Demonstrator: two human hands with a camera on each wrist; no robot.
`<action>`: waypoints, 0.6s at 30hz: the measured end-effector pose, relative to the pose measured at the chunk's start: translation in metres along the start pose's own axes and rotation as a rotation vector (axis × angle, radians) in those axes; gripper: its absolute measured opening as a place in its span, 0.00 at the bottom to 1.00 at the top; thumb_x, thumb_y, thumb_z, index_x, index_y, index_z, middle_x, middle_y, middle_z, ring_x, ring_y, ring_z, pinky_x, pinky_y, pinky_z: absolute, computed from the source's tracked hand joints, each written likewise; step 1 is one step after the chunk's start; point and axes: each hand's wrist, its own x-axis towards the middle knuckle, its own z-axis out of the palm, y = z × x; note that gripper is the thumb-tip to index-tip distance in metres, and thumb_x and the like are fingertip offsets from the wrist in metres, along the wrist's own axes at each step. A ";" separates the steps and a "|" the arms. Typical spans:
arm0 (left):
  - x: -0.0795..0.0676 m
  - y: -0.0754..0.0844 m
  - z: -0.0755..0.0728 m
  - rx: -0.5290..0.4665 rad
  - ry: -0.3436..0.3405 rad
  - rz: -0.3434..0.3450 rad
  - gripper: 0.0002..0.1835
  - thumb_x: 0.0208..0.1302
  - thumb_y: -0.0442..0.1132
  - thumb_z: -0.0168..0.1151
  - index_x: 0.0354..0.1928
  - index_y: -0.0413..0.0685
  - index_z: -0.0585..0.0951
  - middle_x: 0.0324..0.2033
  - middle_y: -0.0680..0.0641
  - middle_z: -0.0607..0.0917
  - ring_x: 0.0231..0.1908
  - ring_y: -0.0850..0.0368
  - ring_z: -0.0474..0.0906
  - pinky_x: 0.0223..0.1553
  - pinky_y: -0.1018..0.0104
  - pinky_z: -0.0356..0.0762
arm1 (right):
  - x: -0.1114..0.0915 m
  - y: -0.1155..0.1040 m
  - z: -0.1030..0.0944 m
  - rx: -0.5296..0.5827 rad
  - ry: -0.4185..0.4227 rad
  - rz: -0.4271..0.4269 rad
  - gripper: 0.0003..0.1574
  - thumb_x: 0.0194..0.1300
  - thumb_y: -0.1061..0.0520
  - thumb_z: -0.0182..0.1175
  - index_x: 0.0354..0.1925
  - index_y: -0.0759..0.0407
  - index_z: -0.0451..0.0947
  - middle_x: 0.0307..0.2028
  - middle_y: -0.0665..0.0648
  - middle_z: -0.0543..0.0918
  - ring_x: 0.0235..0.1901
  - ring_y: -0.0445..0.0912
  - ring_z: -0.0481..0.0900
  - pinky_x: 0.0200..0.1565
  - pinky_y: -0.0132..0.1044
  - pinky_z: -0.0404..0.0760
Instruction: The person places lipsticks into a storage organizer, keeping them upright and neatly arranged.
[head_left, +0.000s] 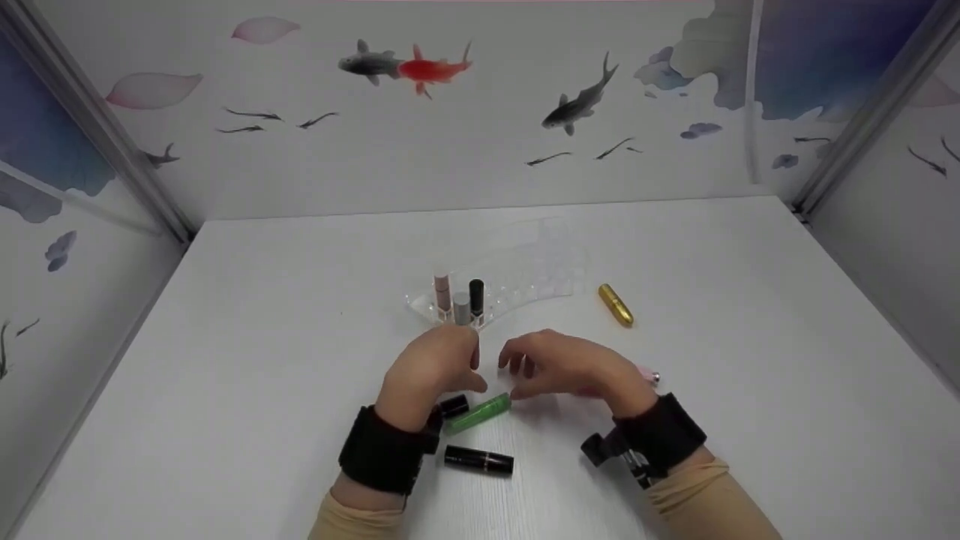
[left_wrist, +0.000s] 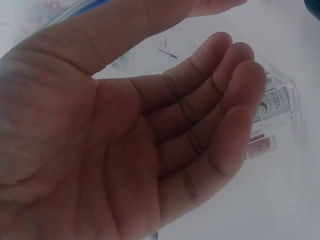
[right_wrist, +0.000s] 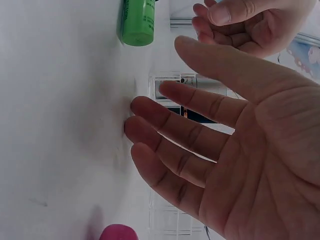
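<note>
My left hand (head_left: pixel 431 364) hovers in front of the clear plastic organizer (head_left: pixel 536 289), fingers loosely bent and holding nothing. In the organizer's left end stand a pinkish lipstick tube (head_left: pixel 442 291), a silver-capped tube (head_left: pixel 461 307) and a black tube (head_left: pixel 476 295). My right hand (head_left: pixel 566 364) is beside the left, its palm bare in the right wrist view and the fingers apart. Near its thumb lies a green tube (head_left: pixel 478 415); whether they touch I cannot tell. A black-capped piece (head_left: pixel 454 406) lies beside the green tube, partly hidden by the left wrist.
A black lipstick tube (head_left: pixel 480 460) lies nearest me, between the forearms. To the right of the organizer is a gold tube (head_left: pixel 616 305). A pink item (head_left: pixel 649 374) shows partly behind my right wrist. Printed panels (head_left: pixel 480 150) enclose the white table (head_left: pixel 247 337).
</note>
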 end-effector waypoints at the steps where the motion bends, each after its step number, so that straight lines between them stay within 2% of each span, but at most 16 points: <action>1: 0.000 0.000 0.001 0.000 -0.017 -0.014 0.11 0.51 0.40 0.77 0.29 0.42 0.84 0.28 0.49 0.85 0.29 0.57 0.77 0.34 0.64 0.78 | 0.000 -0.001 0.001 -0.008 -0.006 -0.001 0.21 0.58 0.56 0.71 0.51 0.56 0.81 0.44 0.52 0.85 0.43 0.44 0.80 0.48 0.39 0.80; 5: 0.003 0.000 0.008 0.022 -0.083 -0.068 0.13 0.45 0.42 0.81 0.22 0.45 0.84 0.21 0.54 0.79 0.23 0.60 0.71 0.25 0.68 0.69 | 0.004 -0.003 0.005 -0.065 -0.022 -0.023 0.19 0.56 0.57 0.72 0.47 0.55 0.82 0.40 0.51 0.83 0.40 0.42 0.78 0.45 0.36 0.78; 9: 0.005 0.002 0.013 0.065 -0.141 -0.110 0.16 0.41 0.46 0.83 0.19 0.49 0.83 0.19 0.56 0.76 0.22 0.61 0.70 0.24 0.69 0.68 | 0.008 -0.005 0.009 -0.117 -0.037 -0.055 0.18 0.54 0.58 0.73 0.44 0.58 0.82 0.37 0.54 0.82 0.37 0.42 0.76 0.42 0.34 0.77; 13: 0.010 0.002 0.018 0.094 -0.175 -0.123 0.18 0.39 0.47 0.85 0.16 0.49 0.81 0.17 0.56 0.75 0.22 0.59 0.70 0.25 0.69 0.68 | 0.011 -0.005 0.012 -0.143 -0.044 -0.081 0.15 0.55 0.59 0.72 0.42 0.59 0.83 0.35 0.54 0.82 0.35 0.40 0.74 0.39 0.31 0.75; 18: 0.014 0.001 0.022 0.088 -0.206 -0.110 0.17 0.40 0.46 0.84 0.16 0.49 0.82 0.16 0.56 0.75 0.22 0.60 0.69 0.25 0.70 0.67 | 0.014 -0.003 0.013 -0.147 -0.039 -0.122 0.08 0.57 0.63 0.69 0.38 0.58 0.85 0.30 0.52 0.83 0.31 0.37 0.73 0.37 0.29 0.74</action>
